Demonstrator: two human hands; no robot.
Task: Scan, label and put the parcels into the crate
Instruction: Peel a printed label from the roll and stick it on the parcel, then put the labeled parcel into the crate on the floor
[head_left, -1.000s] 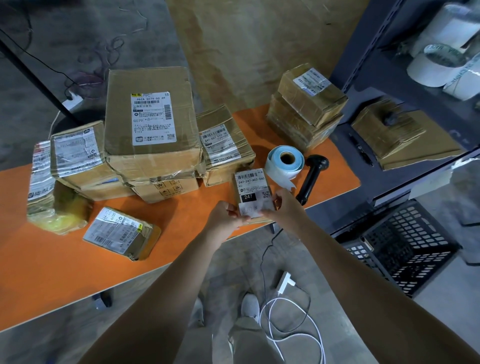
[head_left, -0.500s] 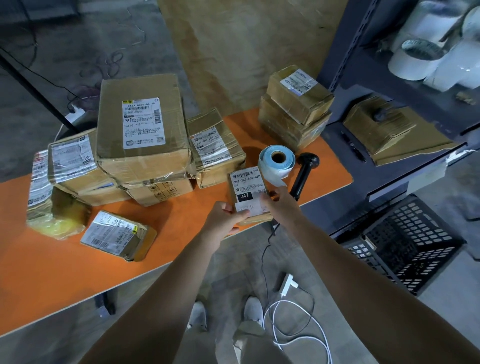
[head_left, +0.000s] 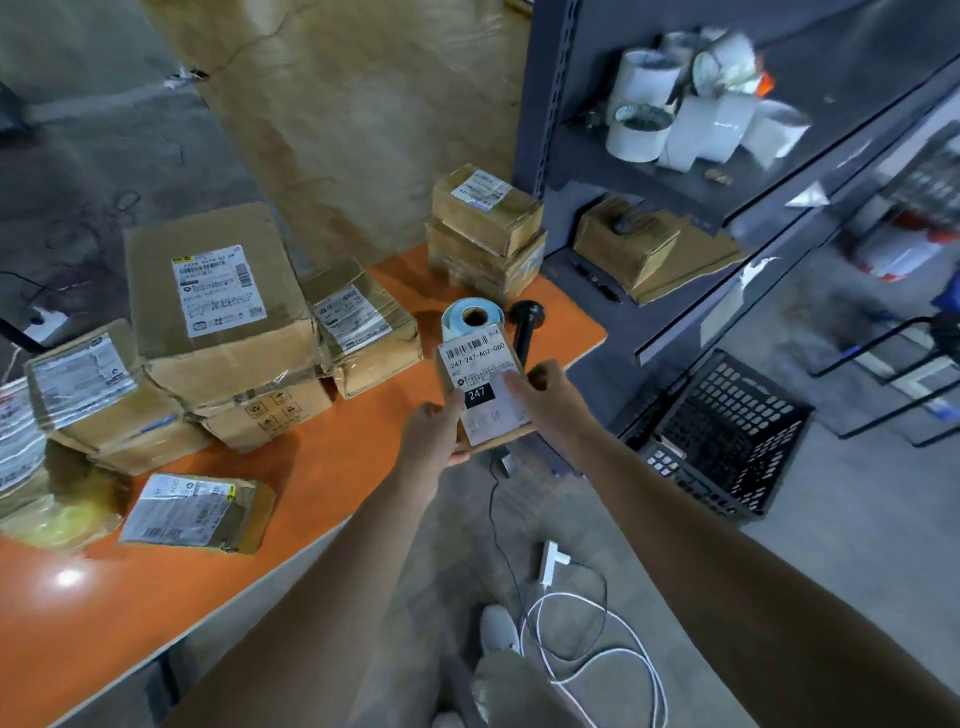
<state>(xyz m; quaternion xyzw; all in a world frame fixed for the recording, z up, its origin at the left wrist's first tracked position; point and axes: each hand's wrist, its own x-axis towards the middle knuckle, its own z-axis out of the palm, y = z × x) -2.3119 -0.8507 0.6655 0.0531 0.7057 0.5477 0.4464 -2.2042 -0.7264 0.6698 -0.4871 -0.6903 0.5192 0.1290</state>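
A small cardboard parcel (head_left: 475, 364) with a white barcode label marked 247 is held up over the near edge of the orange table (head_left: 322, 467). My left hand (head_left: 434, 434) grips its lower left corner. My right hand (head_left: 540, 395) holds its right side, fingers lying on the label. Just behind it stand a blue label roll (head_left: 470, 317) and a black handheld scanner (head_left: 524, 332). The black plastic crate (head_left: 727, 431) sits on the floor to the right, under the shelf.
Several taped parcels are piled on the table's left and middle (head_left: 218, 306), a flat one (head_left: 195, 512) near the front edge, a stack (head_left: 485, 228) at the back right. A dark metal shelf (head_left: 670, 197) holds tape rolls and cardboard. White cable (head_left: 597, 639) lies on the floor.
The parcel has come up off the table and tilted towards me, both hands still on it. The view has swung right, showing more of the shelf and crate.
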